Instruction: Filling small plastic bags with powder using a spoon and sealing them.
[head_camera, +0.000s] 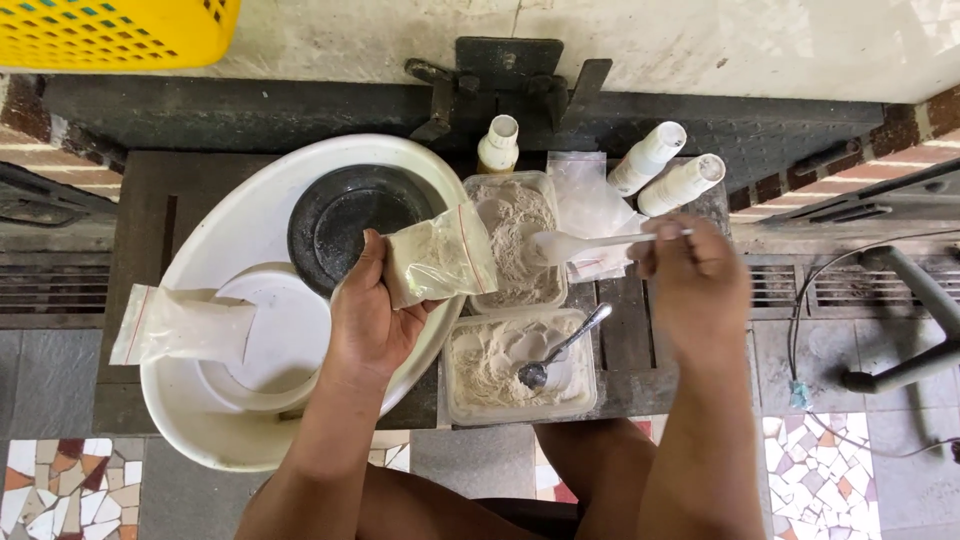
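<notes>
The left hand (372, 325) grips a small powder bag (438, 256), mouth tilted rightward; the right hand (692, 268) pinches a white spoon (585, 244), bowl pointing left, just beside the bag.

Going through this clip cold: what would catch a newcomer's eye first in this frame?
First the two hands at centre: the left hand holds up a small clear bag of pale powder, while the right hand holds a white plastic spoon over the upper powder tub. Next, the big white basin at left with a dark bowl inside, and a metal spoon in the lower tub.
</notes>
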